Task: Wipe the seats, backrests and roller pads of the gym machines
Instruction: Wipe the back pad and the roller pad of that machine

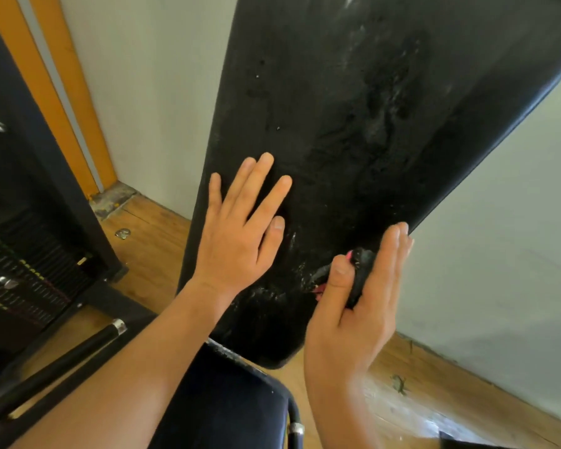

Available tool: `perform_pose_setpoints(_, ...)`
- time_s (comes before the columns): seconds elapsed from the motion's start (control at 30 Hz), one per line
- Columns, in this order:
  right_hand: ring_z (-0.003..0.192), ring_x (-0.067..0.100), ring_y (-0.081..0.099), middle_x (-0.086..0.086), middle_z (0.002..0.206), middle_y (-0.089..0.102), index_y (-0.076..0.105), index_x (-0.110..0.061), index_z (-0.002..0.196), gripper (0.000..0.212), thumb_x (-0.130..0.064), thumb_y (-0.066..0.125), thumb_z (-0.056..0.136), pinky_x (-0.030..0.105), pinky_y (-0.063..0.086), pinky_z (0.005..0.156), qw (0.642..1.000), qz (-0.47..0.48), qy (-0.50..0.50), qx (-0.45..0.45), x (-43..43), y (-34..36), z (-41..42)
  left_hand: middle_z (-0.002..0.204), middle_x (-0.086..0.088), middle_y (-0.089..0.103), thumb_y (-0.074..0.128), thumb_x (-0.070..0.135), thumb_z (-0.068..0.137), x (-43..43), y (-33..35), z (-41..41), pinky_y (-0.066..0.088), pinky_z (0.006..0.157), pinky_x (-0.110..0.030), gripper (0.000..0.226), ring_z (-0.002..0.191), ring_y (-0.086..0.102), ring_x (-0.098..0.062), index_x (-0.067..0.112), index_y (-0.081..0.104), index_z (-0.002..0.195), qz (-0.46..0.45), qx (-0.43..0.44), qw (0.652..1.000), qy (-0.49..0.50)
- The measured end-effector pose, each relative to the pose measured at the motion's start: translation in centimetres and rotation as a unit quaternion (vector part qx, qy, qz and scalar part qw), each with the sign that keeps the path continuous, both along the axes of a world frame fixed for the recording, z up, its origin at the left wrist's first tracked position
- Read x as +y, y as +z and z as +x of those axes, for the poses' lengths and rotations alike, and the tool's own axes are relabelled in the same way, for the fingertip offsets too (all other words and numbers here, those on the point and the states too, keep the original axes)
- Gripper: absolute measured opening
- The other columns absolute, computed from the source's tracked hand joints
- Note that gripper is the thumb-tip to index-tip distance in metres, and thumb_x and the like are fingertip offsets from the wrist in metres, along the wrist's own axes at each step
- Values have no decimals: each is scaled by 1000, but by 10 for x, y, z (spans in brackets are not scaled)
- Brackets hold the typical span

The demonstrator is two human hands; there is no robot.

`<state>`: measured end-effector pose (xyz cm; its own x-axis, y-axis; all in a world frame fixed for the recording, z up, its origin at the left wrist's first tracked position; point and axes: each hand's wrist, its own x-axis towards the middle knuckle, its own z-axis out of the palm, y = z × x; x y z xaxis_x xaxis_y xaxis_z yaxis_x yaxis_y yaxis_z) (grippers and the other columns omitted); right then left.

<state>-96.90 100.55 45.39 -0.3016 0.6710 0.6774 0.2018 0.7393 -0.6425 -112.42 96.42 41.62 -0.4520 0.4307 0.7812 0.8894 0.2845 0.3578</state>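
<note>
The seat is nearest, a dark pad at the bottom edge. Its near part is cut off by the frame and partly covered by the left forearm. To its left a black bar with a chrome collar slants across the floor, and its lower end runs out of view.

The right hand is at the backrest's right edge, low down. Its fingers are straight and together, and the thumb presses a dark cloth against them. The cloth is bunched, mostly hidden in the hand, with bits of pink showing at its edges. Whether it touches the pad is hard to tell.

The left hand lies flat on the backrest's lower left part, fingers spread and straight, holding nothing.

The backrest is a long black pad standing over the seat's far end. Its long axis runs from the rounded lower end by the seat up and to the right, widening as it goes. The top is cut off by the upper edge of the picture. The cover looks worn and wrinkled down the middle, with pale smears; near the hands small wet-looking glints show.

At the left a weight stack sits in shadow, its details hard to read. A small shiny thing lies on the floor, too small to identify. Behind are a grey wall and an orange strip.
</note>
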Motion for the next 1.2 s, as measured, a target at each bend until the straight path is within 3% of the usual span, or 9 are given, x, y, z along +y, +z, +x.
perform_pose_setpoints(0.13, 157, 30, 15, 11, 164, 28, 26, -10, 156, 52, -20, 45, 108, 37, 20, 127, 997, 61, 44, 8, 27, 46, -19, 166, -13, 27, 42, 22, 108, 3, 29, -5, 14, 123, -64, 48, 157, 19, -28, 18, 36, 156, 13, -11, 1000, -8)
perform_pose_setpoints(0.27, 156, 34, 14, 8, 162, 28, 28, -9, 154, 52, -17, 49, 107, 54, 22, 125, 991, 121, 56, 5, 49, 85, -38, 167, -10, 23, 41, 20, 108, 10, 53, -5, 11, 125, -61, 49, 158, 15, -25, 18, 33, 157, 39, 0, 999, -28)
perform_pose_setpoints(0.43, 155, 30, 15, 16, 161, 36, 34, -2, 155, 54, -12, 54, 106, 40, 10, 128, 984, 172, 47, -20, 82, 135, -59, 166, -10, 26, 42, 18, 108, 21, 74, 3, 10, 126, -59, 49, 158, 15, -23, 18, 34, 156, 72, -11, 997, -19)
perform_pose_setpoints(0.63, 154, 35, 21, 16, 161, 38, 43, -4, 152, 49, -11, 56, 105, 45, 14, 128, 969, 234, 60, -54, 100, 166, -63, 168, -9, 23, 43, 19, 107, 37, 96, 6, 12, 124, -64, 51, 158, 10, -20, 18, 33, 157, 80, -29, 996, 1)
perform_pose_setpoints(0.77, 152, 35, 27, 15, 153, 50, 62, -5, 134, 32, -14, 60, 103, 47, 16, 127, 954, 279, 64, -90, 109, 173, -60, 171, -6, 13, 41, 27, 107, 46, 104, 1, 9, 125, -61, 55, 159, 2, -19, 18, 28, 160, 79, -105, 990, 47)
perform_pose_setpoints(0.97, 144, 43, 41, 13, 146, 58, 71, -7, 126, 26, -18, 65, 103, 60, 23, 123, 862, 452, 109, -201, 141, 188, -41, 172, 0, 5, 32, 32, 108, 70, 108, 27, 2, 126, -56, 56, 159, -3, -17, 25, 18, 162, 121, -209, 963, 117)
perform_pose_setpoints(1.2, 146, 43, 38, 16, 152, 51, 67, -10, 132, 33, -20, 65, 100, 65, 28, 118, 733, 567, 182, -327, 173, 228, -17, 172, 4, 4, 25, 31, 109, 116, 124, 63, 0, 126, -56, 55, 159, -5, -15, 30, 15, 163, 247, -363, 873, 213)
